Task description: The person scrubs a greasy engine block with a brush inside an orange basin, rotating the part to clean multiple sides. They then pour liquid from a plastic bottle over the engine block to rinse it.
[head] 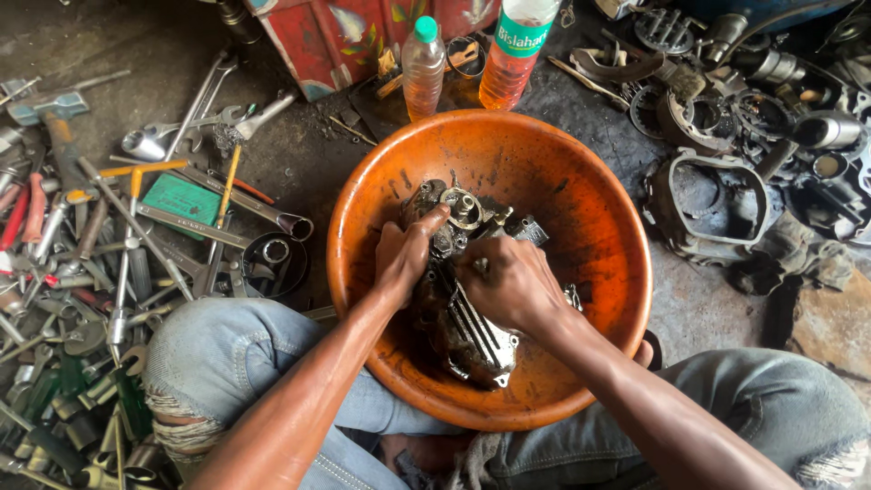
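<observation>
- Both hands are down inside a wide orange basin [581, 191] that sits between the person's knees, working on one greasy engine part [472, 336].
- The engine part is a dark metal casting, wet and shiny, lying on the basin's floor with its long side running from the far rim toward the person. The near end carries a row of raised parallel ribs and a rounded, polished edge; the far end is a knot of bosses with a round, pale metal fitting on top.
- The left hand [404, 254] lies on the part's left flank, fingers curled down around it and the thumb stretched up toward the round fitting; it is grasping the casting.
- The right hand [508, 281] is clenched over the middle of the part, knuckles up. Whether anything is tucked inside that fist cannot be told.
- The basin's inner wall is streaked with black grime, thickest around the part.
- Two plastic bottles [424, 68] holding an orange-tinted liquid stand just beyond the far rim, in front of a red painted box [345, 36].
- Spanners and other hand tools [136, 227] are scattered over the floor to the left.
- Engine housings and gears [726, 181] are heaped to the right.
- Torn blue jeans [227, 354] cover both knees.
</observation>
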